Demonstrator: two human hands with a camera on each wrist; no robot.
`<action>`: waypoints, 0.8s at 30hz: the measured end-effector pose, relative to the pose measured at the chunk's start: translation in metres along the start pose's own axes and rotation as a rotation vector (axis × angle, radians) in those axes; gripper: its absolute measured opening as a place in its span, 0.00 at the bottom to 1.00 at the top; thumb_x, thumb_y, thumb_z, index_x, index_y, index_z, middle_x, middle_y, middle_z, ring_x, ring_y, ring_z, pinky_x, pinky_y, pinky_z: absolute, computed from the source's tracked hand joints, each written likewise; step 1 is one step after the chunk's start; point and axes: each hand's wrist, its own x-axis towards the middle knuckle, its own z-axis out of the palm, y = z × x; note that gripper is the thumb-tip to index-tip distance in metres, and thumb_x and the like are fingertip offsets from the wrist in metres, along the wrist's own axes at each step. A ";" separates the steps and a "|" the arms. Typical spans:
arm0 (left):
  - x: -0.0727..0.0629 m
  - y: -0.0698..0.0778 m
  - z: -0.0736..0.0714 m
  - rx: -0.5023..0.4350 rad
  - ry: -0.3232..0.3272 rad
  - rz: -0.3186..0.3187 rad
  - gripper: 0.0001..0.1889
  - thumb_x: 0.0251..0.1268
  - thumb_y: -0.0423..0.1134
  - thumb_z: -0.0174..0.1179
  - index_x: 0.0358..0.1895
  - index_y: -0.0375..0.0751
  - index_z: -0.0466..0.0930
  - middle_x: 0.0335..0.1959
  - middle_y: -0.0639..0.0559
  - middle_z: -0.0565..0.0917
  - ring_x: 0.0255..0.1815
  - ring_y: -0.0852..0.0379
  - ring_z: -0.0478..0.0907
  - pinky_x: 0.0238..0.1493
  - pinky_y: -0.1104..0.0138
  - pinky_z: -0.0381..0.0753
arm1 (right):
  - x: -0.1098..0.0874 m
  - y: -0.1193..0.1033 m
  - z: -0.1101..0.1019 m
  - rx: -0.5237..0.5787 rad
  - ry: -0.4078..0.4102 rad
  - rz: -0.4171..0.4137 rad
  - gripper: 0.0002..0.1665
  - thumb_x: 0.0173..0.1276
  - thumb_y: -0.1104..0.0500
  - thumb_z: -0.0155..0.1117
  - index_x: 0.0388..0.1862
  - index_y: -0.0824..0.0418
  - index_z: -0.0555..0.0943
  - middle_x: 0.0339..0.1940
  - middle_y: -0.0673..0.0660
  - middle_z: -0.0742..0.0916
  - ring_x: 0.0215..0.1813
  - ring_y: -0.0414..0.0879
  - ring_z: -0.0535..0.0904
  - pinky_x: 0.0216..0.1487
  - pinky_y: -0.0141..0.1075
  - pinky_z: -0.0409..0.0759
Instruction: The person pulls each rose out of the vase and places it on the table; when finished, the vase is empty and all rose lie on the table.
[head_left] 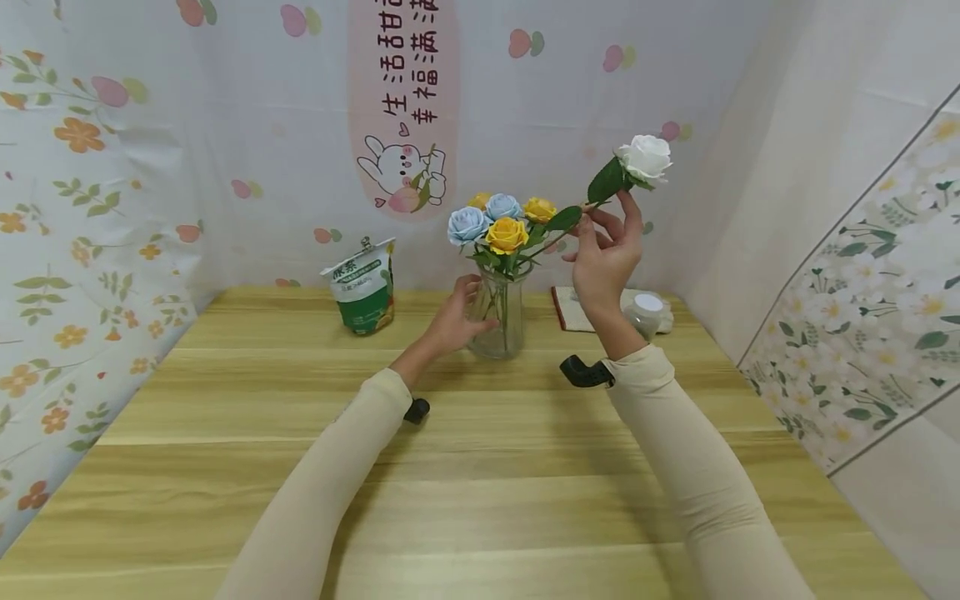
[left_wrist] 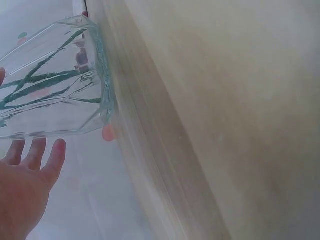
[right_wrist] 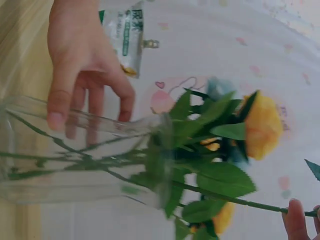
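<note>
We see a right hand (head_left: 609, 257) pinching a green-stemmed white rose (head_left: 645, 159), a left hand (head_left: 453, 319) cupping a clear glass vase (head_left: 510, 327).

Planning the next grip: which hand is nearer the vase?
Left. The left hand holds the vase at its left side; the right hand is above and to its right, holding the white rose.

six roses (head_left: 507, 237), one glass vase (head_left: 513, 327), one pouch (head_left: 364, 292), two hands (head_left: 609, 265)
</note>
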 end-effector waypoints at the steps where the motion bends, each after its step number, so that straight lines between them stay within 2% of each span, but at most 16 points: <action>1: -0.001 0.000 -0.001 0.001 -0.004 -0.003 0.43 0.61 0.37 0.71 0.72 0.44 0.51 0.73 0.35 0.63 0.71 0.39 0.66 0.68 0.48 0.66 | 0.001 -0.003 -0.002 -0.003 -0.001 -0.012 0.28 0.71 0.68 0.62 0.68 0.62 0.69 0.40 0.54 0.87 0.31 0.45 0.86 0.22 0.29 0.79; 7: 0.000 0.000 -0.002 0.022 -0.007 -0.012 0.43 0.60 0.39 0.71 0.73 0.43 0.51 0.73 0.36 0.64 0.71 0.40 0.66 0.68 0.49 0.66 | 0.009 -0.019 -0.014 0.048 -0.014 -0.077 0.29 0.65 0.71 0.67 0.64 0.61 0.74 0.38 0.59 0.88 0.31 0.49 0.87 0.21 0.30 0.80; 16: 0.006 0.001 -0.003 0.056 -0.018 -0.010 0.44 0.60 0.40 0.72 0.73 0.42 0.52 0.73 0.36 0.65 0.70 0.41 0.68 0.68 0.51 0.67 | 0.016 -0.041 -0.038 0.144 0.027 -0.059 0.32 0.58 0.75 0.71 0.62 0.62 0.75 0.36 0.62 0.88 0.28 0.49 0.87 0.17 0.29 0.74; 21: 0.006 0.001 -0.003 0.098 -0.017 -0.011 0.44 0.61 0.42 0.71 0.74 0.41 0.51 0.72 0.35 0.65 0.70 0.41 0.68 0.67 0.51 0.68 | 0.015 -0.047 -0.054 0.136 0.033 -0.065 0.33 0.56 0.75 0.73 0.62 0.62 0.77 0.36 0.64 0.88 0.28 0.50 0.87 0.15 0.28 0.70; 24: 0.005 0.000 -0.002 0.126 -0.022 -0.009 0.45 0.62 0.43 0.71 0.74 0.40 0.50 0.72 0.35 0.65 0.70 0.41 0.68 0.68 0.51 0.68 | 0.010 -0.049 -0.062 0.115 0.006 -0.056 0.33 0.57 0.75 0.72 0.62 0.62 0.77 0.37 0.64 0.88 0.28 0.50 0.87 0.14 0.29 0.69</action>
